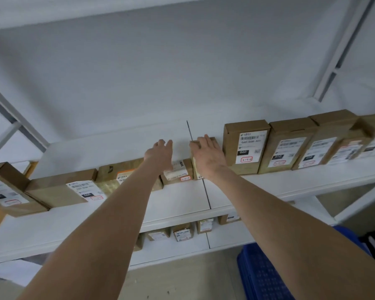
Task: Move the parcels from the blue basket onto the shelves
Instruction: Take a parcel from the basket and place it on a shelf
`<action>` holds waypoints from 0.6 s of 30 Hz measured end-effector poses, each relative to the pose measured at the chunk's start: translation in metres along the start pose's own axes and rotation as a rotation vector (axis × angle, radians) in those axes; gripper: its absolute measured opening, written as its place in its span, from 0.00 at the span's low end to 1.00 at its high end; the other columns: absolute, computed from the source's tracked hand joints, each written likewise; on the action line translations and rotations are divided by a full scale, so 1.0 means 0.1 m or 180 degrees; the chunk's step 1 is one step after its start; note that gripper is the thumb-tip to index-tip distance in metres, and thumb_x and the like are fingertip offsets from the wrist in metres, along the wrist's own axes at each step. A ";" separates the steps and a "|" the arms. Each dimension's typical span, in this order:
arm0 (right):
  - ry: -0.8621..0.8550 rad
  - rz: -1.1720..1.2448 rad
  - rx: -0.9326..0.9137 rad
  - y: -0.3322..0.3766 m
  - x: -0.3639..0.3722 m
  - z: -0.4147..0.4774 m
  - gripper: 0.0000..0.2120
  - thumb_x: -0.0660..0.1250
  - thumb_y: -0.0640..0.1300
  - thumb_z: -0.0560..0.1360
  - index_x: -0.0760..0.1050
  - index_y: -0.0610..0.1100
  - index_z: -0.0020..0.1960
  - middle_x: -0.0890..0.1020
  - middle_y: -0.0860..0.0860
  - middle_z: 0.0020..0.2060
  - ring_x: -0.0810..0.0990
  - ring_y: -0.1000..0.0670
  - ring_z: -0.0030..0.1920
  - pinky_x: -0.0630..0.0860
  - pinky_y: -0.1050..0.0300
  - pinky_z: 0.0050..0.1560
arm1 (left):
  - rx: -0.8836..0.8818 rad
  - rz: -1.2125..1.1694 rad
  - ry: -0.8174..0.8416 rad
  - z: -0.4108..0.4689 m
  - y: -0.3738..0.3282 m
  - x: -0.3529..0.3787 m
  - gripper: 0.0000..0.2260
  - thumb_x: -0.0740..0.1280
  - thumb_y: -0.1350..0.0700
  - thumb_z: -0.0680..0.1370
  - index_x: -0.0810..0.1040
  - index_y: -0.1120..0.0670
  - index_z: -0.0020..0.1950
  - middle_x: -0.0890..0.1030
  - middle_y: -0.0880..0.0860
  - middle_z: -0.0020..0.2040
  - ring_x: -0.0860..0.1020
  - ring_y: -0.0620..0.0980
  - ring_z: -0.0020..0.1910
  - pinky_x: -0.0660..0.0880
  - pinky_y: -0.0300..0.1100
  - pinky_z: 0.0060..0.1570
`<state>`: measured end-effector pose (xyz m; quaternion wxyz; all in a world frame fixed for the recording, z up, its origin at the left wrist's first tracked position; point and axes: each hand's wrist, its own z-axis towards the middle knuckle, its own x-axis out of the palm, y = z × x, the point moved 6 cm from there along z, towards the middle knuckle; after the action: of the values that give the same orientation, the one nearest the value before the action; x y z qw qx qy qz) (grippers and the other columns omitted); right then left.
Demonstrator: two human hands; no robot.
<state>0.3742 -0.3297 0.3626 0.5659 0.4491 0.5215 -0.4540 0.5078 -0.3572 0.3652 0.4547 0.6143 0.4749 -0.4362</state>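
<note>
Blue basket (pixel 266 276) lower right, right hand (pixel 207 154) gripping parcel (pixel 195 167), left hand (pixel 160 153) open, empty

Both forearms are bare, no sleeves, and the hands (pixel 182 156) are ungloved.

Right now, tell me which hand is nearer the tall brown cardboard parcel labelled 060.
Right. The right hand rests on a small parcel beside that parcel; the left hand is farther left.
</note>
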 end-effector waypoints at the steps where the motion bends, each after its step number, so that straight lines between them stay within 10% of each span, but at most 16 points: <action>1: -0.0009 0.0053 -0.0035 -0.04 -0.05 -0.04 0.31 0.62 0.35 0.74 0.58 0.44 0.75 0.60 0.42 0.73 0.54 0.41 0.76 0.54 0.47 0.75 | 0.0064 -0.0094 -0.0033 -0.02 -0.13 -0.08 0.38 0.72 0.52 0.72 0.53 0.54 0.76 0.61 0.56 0.71 0.65 0.55 0.69 0.72 0.50 0.57; 10: -0.0954 0.0334 -0.0370 -1.06 -0.84 -0.58 0.30 0.62 0.35 0.74 0.59 0.47 0.75 0.62 0.47 0.70 0.62 0.45 0.69 0.65 0.52 0.66 | 0.0041 -0.0478 -0.0701 -0.31 -1.37 -0.79 0.28 0.66 0.60 0.76 0.60 0.55 0.74 0.66 0.56 0.67 0.70 0.55 0.65 0.73 0.50 0.55; 18: -0.0508 0.0080 0.0466 -2.51 -0.84 -0.75 0.40 0.67 0.50 0.77 0.45 0.47 0.79 0.47 0.45 0.78 0.44 0.42 0.78 0.49 0.46 0.76 | 0.0279 -0.0291 -0.0982 -0.30 -2.25 -0.98 0.34 0.68 0.63 0.74 0.55 0.55 0.76 0.60 0.55 0.74 0.61 0.54 0.72 0.69 0.48 0.63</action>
<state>0.1099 -0.2990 0.4336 0.5769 0.4583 0.4346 -0.5180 0.2742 -0.3162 0.4334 0.4746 0.5371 0.4075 -0.5659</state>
